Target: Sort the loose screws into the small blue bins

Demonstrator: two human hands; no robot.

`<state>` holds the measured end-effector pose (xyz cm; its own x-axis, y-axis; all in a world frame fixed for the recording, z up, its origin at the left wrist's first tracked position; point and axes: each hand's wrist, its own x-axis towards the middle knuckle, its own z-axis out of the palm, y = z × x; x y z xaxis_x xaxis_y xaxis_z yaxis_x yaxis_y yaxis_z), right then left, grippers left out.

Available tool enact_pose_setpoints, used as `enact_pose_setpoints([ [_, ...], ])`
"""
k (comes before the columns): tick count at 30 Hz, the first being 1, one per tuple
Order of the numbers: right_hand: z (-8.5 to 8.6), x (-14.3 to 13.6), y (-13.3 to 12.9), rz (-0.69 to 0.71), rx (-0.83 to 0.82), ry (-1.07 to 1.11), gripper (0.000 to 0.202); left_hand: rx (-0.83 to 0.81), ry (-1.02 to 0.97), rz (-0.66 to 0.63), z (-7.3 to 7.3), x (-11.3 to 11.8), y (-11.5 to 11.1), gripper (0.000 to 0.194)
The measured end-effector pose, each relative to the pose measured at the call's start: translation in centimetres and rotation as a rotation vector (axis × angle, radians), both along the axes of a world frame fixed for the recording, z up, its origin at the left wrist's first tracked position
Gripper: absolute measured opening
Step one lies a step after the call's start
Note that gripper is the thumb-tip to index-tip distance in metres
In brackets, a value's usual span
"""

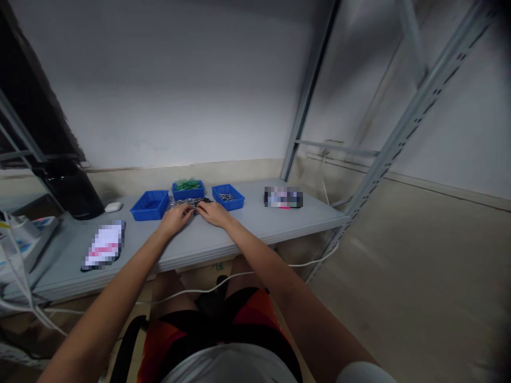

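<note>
Both hands rest at a pile of small dark and silvery metal pieces (190, 202) on the grey shelf table (255, 223). My left hand (174, 218) is at the pile's near left side, its fingers bent together around something too small to make out. Close beside it, my right hand (214, 213) touches the near right part of the pile, fingers also drawn together; what they hold is too small to name. Behind the pile sits a blue tray (188, 194) of green pieces. A blue tray (236, 202) with small metal parts is to the right, and another blue tray (148, 213) is to the left.
A blurred-out flat item (104, 244) lies at the left, near a white case (113, 207) and a black cylindrical object (74, 191). Another blurred item (283, 197) is at the right. A power strip and white cables (24, 276) occupy the far left; metal uprights flank the table.
</note>
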<state>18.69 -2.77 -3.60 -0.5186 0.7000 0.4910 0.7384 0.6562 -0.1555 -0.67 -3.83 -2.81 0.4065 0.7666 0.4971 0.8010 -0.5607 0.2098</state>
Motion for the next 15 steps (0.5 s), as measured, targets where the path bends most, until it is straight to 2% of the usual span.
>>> enact_pose_setpoints([
  [15, 0.17, 0.12, -0.25, -0.011, -0.015, -0.069, 0.025, -0.015, -0.019, -0.008, 0.1, 0.0, -0.15, 0.029],
])
